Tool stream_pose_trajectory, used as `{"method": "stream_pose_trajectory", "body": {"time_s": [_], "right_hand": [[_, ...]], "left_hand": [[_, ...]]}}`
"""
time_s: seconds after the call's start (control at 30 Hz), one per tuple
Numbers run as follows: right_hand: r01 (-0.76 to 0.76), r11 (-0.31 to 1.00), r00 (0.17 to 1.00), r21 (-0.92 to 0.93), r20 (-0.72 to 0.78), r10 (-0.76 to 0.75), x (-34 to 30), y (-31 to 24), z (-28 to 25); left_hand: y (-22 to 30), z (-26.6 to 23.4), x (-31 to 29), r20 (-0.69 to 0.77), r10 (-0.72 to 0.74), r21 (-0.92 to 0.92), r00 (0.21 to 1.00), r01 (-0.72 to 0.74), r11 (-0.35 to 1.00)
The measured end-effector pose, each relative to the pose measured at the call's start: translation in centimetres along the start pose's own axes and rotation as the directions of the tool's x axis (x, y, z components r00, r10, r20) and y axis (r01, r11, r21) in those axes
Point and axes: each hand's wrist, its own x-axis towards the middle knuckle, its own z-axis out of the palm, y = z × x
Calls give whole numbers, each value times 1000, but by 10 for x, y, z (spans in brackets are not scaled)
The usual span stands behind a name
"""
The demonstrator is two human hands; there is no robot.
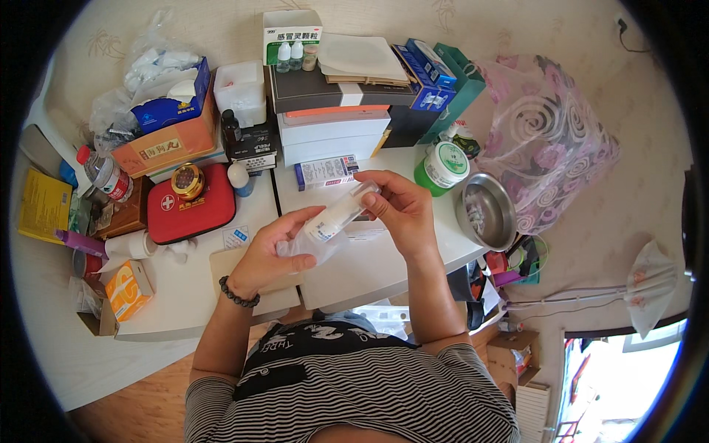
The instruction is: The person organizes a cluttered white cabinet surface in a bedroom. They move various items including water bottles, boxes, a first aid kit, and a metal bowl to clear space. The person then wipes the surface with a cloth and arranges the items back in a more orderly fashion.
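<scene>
In front of my body, both hands are on a slim white bottle (329,221) with a clear cap end (360,193), tilted up to the right. My left hand (267,249) wraps round its lower part along with crumpled clear plastic (319,247). The thumb and fingers of my right hand (406,210) pinch the clear end. I cannot tell whether the cap sits fully on the bottle. A small blue and white box (326,173) lies on the table just beyond my hands.
To the left are a red first-aid case (193,210) with a gold-lidded jar (187,181) on it, and an orange box (128,290). Stacked boxes (332,133) stand at the back. A green tub (442,168) and a steel bowl (502,214) sit at the right edge.
</scene>
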Motion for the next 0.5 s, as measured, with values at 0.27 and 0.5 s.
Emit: {"method": "stream_pose_trajectory", "body": {"time_s": [0.27, 0.5], "right_hand": [[-2, 1000, 1000, -5, 2, 2, 0, -1, 1], [-18, 1000, 1000, -6, 23, 18, -1, -4, 1]], "left_hand": [[3, 1, -3, 46, 14, 2, 999, -14, 1000], [10, -2, -6, 116, -18, -21, 993, 20, 1000]]}}
